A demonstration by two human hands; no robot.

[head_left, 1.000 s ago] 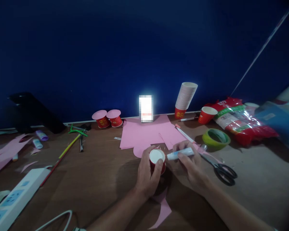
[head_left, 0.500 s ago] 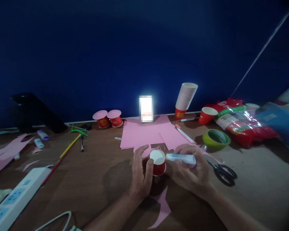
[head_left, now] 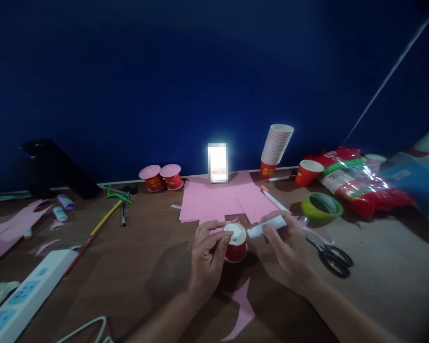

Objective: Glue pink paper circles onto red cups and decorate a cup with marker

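Note:
A red paper cup [head_left: 236, 251] stands upside down on the table with its white base upward. My left hand [head_left: 208, 257] is at the cup's left side, its thumb and bent index finger closed at the edge of the base. A small whitish patch shows on the base by those fingertips; I cannot make out what it is. My right hand [head_left: 289, 245] holds a white glue stick [head_left: 268, 226], its tip pointing left, just off the cup's right rim. Pink paper [head_left: 216, 195] lies behind the cup, partly hidden by my left hand.
Two red cups topped with pink discs [head_left: 171, 170] stand at the back left. Cup stack [head_left: 277, 145], single cup [head_left: 308, 174], green tape roll [head_left: 321, 208] and scissors [head_left: 334, 259] are at right. A power strip [head_left: 28, 293] lies left; a pink scrap [head_left: 241, 309] lies in front.
My left index finger has bent down onto the cup's base, where the hand was more spread before. The glue stick has tilted, its rear end rising, still beside the cup.

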